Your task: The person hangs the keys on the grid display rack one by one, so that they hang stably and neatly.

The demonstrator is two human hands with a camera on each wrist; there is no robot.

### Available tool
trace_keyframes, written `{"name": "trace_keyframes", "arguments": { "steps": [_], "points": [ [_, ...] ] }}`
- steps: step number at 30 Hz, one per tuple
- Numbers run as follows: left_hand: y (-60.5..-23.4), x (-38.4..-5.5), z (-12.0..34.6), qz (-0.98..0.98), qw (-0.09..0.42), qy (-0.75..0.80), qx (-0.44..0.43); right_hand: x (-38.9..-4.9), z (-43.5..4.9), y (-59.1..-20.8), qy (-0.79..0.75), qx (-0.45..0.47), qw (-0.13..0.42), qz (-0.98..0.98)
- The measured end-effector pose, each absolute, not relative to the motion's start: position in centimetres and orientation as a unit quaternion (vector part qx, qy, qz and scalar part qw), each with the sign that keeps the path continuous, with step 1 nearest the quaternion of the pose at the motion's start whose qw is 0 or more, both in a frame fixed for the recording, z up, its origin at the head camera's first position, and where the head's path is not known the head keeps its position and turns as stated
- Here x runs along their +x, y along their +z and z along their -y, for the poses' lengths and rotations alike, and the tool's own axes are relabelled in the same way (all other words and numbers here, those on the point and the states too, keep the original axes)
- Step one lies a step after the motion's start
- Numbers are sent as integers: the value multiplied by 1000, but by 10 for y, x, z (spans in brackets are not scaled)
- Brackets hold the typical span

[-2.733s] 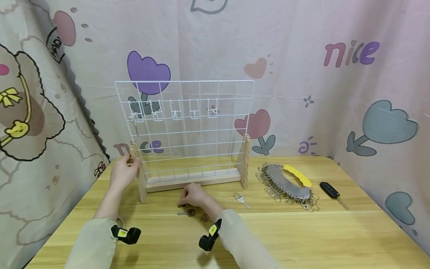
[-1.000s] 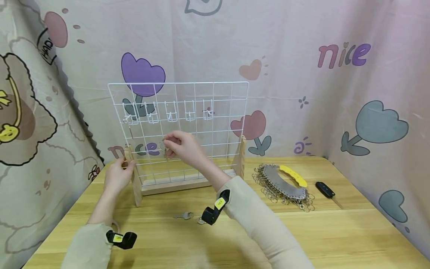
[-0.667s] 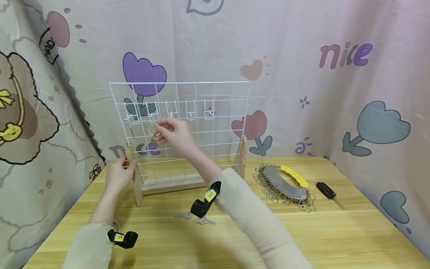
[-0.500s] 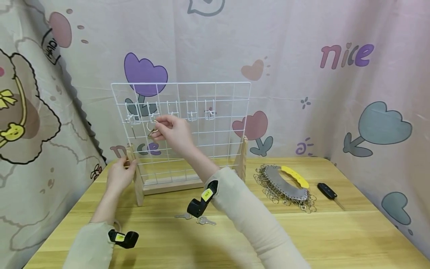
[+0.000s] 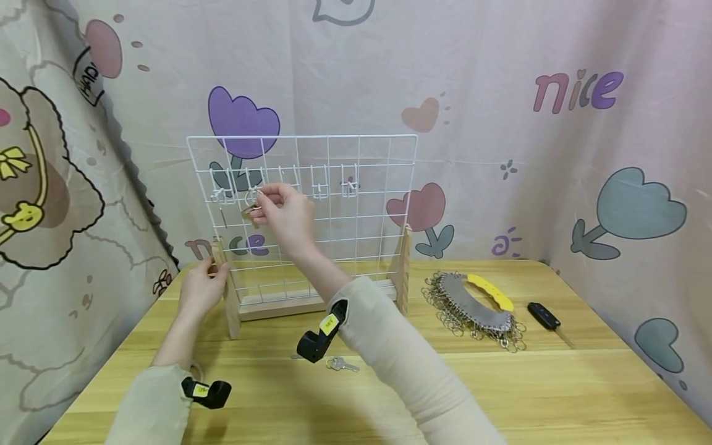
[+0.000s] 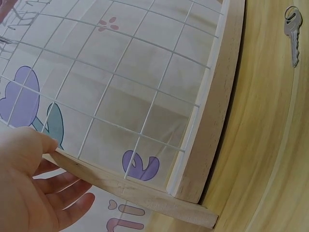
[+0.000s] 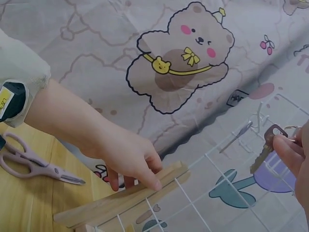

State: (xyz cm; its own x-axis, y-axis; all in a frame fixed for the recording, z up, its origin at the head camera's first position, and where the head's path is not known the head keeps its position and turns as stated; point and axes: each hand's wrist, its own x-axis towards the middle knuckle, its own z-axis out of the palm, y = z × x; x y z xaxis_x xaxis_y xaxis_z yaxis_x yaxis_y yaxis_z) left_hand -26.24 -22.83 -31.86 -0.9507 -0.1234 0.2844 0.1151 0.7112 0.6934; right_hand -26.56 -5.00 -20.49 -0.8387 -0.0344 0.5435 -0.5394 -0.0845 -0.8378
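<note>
My left hand grips the wooden side post of a white wire grid rack, thumb in front and fingers behind. My right hand pinches a key by its head, blade pointing down. The key's ring is right at the second white hook from the left, which my fingers partly cover in the head view. On the leftmost hook hangs another key. More white hooks, such as the rightmost hook, line the same grid row.
A silver key lies on the table, with another mostly hidden behind the right wrist camera. To the right are a curved grey plate with a yellow handle and many rings, and a black car key. Scissors lie near my left arm.
My right hand has lifted the key from the table and carried it up and left to the second hook. My left hand has stayed on the post.
</note>
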Motion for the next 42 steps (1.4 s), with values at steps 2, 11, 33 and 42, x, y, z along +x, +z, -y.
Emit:
{"name": "trace_keyframes", "arguments": {
  "steps": [2,11,33,42],
  "points": [
    [-318,-263,228,912,155,-380,2,-266,51,-206,693,212,187,663],
    [-320,-263,227,912,162,-377,4,-269,49,-211,636,204,204,716],
    [-324,-265,228,910,163,-382,5,-272,3,-274,575,266,184,752],
    [-320,-264,229,913,153,-378,6,-269,-37,-326,553,240,113,790]
  ]
}}
